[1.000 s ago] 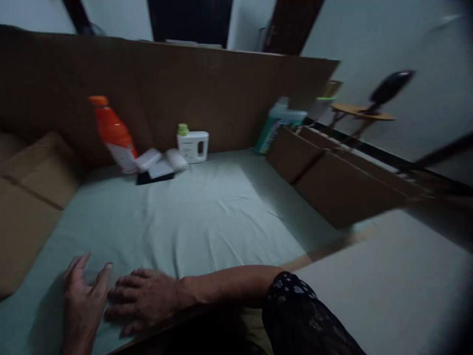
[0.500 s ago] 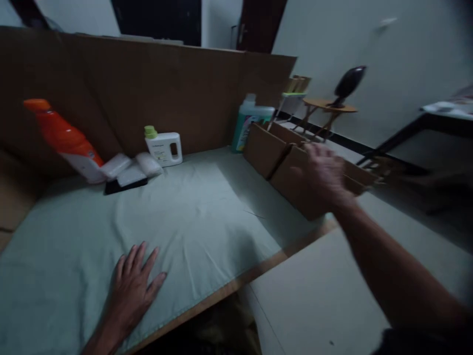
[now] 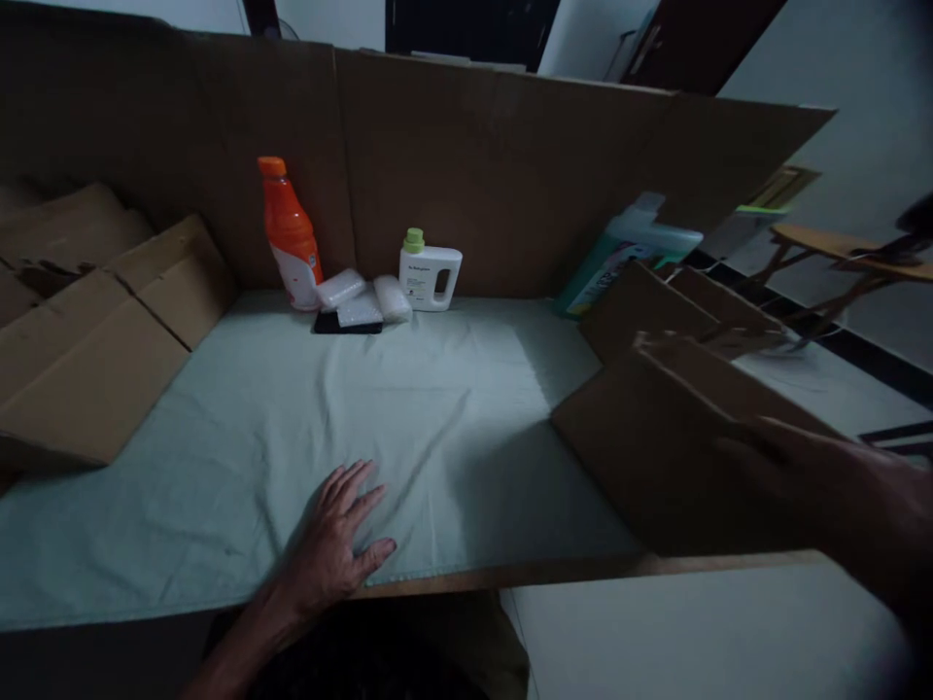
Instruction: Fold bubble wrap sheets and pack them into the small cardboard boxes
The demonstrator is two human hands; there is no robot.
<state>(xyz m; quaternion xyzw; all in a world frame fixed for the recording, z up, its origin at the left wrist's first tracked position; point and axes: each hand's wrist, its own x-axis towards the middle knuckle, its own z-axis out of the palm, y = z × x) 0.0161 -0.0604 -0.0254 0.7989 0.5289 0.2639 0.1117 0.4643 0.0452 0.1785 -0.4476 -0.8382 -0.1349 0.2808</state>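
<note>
My left hand (image 3: 331,540) lies on the pale green cloth (image 3: 379,418) near the front edge, fingers spread, holding nothing. At the right, my right hand (image 3: 823,481) grips the upper edge of an open cardboard box (image 3: 663,447); the fingers are dim and partly blurred. A teal liquid bottle (image 3: 612,258) leans behind that box. At the back stand a white jug with a green cap (image 3: 430,274) and an orange bottle (image 3: 290,233). Between these two, bubble-wrapped packets (image 3: 360,306) rest on a flat black object (image 3: 348,327).
Another open cardboard box (image 3: 94,365) sits at the left end of the table. A tall cardboard panel (image 3: 510,175) runs along the back. Beyond the right end stands a small wooden table (image 3: 838,238). The table's wooden front edge (image 3: 525,578) shows below the cloth.
The view has turned left, bringing the left box into sight. My right hand and the right box are nearer, and the box sits at a different angle. My left hand stays flat.
</note>
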